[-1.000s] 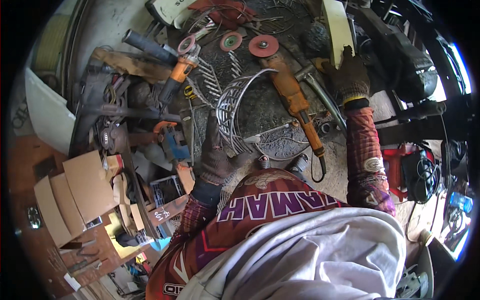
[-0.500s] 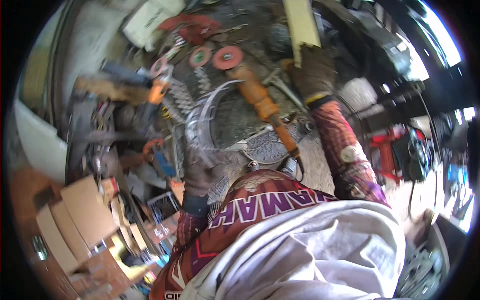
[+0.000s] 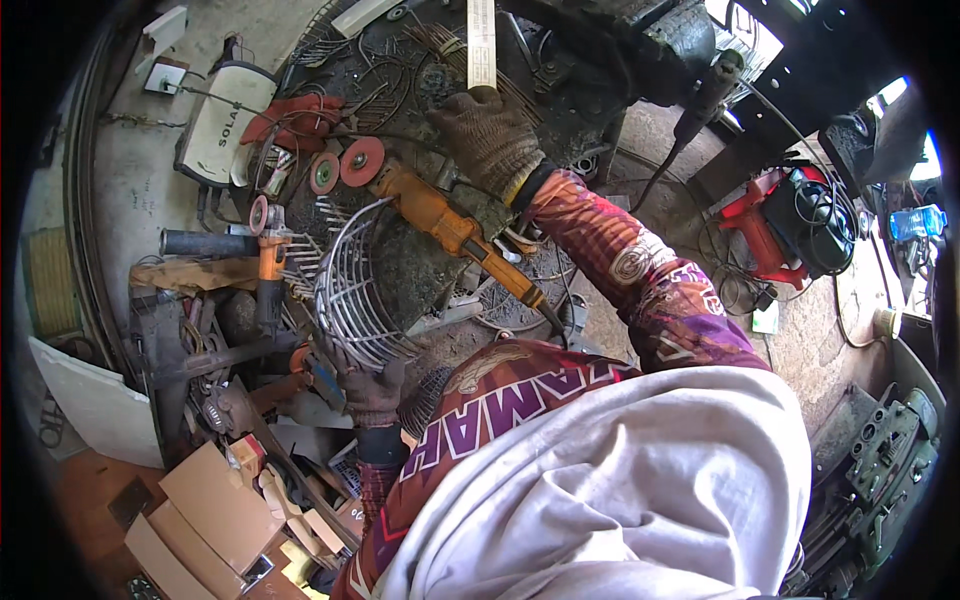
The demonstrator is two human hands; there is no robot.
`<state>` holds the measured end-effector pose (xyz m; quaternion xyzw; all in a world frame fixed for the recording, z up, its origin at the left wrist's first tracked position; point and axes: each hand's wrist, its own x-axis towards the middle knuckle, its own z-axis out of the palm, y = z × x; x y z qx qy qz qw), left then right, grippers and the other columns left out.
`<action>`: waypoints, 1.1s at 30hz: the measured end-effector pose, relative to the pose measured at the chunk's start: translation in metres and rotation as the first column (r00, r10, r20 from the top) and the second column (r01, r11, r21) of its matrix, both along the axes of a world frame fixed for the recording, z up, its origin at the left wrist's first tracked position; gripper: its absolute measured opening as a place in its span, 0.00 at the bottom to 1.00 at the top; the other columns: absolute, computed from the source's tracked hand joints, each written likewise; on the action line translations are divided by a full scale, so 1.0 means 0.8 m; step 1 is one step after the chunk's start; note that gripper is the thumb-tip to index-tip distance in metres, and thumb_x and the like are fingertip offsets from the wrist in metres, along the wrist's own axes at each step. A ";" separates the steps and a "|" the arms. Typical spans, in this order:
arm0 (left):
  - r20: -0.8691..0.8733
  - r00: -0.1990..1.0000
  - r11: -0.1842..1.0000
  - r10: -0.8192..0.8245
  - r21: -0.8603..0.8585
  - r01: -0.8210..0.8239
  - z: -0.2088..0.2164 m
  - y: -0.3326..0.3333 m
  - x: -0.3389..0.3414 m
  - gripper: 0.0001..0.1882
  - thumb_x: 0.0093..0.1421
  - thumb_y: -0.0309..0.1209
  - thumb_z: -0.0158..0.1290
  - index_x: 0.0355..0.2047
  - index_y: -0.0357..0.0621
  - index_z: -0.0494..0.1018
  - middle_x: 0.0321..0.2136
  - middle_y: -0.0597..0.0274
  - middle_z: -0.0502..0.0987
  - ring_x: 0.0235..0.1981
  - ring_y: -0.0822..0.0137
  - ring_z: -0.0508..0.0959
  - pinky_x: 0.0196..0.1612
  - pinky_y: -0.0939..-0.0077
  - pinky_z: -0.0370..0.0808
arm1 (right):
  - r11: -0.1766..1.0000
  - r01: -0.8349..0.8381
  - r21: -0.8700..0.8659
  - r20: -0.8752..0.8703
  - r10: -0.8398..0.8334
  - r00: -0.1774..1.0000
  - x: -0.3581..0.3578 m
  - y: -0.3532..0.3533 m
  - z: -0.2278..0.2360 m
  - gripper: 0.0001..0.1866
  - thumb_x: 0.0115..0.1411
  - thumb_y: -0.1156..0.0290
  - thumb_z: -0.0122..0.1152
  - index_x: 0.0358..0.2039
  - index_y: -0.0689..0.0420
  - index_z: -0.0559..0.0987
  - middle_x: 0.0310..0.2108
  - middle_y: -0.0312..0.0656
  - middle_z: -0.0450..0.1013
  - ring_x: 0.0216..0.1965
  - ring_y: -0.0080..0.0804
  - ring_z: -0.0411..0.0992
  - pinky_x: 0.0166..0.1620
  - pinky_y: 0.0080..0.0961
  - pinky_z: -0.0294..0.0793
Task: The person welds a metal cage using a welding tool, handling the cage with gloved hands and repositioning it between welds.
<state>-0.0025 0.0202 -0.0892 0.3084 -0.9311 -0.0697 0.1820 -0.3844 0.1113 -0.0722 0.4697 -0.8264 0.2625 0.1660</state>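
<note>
My right hand [image 3: 488, 142], in a brown knit glove, is closed around the near end of a long, narrow, pale printed packet [image 3: 481, 45] at the top of the view. My gloved left hand [image 3: 372, 392] is low at the left, its fingers closed on the near end of a curved metal wire grille [image 3: 348, 290]. Between my hands lies a big orange angle grinder [image 3: 440, 222] with a red disc [image 3: 362, 162]. A second disc [image 3: 324, 173] with a green centre is beside it.
A smaller orange grinder [image 3: 271, 258] lies left of the grille. Further out are a white machine [image 3: 226, 122], a red glove [image 3: 292, 120] and thin metal rods [image 3: 440, 48]. Cardboard boxes [image 3: 222, 505] stand lower left. A red machine [image 3: 765, 235] with cables sits right, near metal parts [image 3: 890, 460].
The view has turned, shifting the scene leftward and sharpening it. My right hand, with the packet, has moved left and away relative to the big grinder. My left hand stays at the grille.
</note>
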 end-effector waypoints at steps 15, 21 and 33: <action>-0.414 0.910 0.798 -0.030 0.538 0.271 0.000 0.001 -0.002 0.51 0.52 0.39 0.66 0.69 0.38 0.47 0.65 0.51 0.59 0.63 0.56 0.64 0.66 0.69 0.60 | 0.960 0.265 -0.090 0.254 -0.236 0.938 -0.001 0.095 -0.040 0.28 0.54 0.49 0.64 0.52 0.52 0.79 0.55 0.48 0.72 0.56 0.47 0.70 0.56 0.38 0.71; -0.381 0.907 0.950 -0.182 0.171 0.262 0.009 -0.008 -0.005 0.59 0.48 0.56 0.67 0.69 0.38 0.48 0.67 0.39 0.54 0.66 0.44 0.59 0.67 0.59 0.58 | 0.848 0.522 -0.092 0.319 -0.472 0.822 0.066 0.203 -0.062 0.30 0.54 0.47 0.66 0.51 0.54 0.79 0.49 0.51 0.75 0.52 0.48 0.72 0.54 0.39 0.71; -0.462 0.818 0.937 -0.341 -0.100 0.334 -0.010 0.021 -0.011 0.56 0.54 0.50 0.65 0.68 0.30 0.45 0.67 0.35 0.51 0.68 0.40 0.53 0.69 0.50 0.51 | 0.630 0.309 0.713 0.610 -0.774 0.171 0.413 0.480 -0.251 0.30 0.56 0.46 0.58 0.46 0.61 0.80 0.45 0.57 0.77 0.49 0.54 0.74 0.52 0.42 0.72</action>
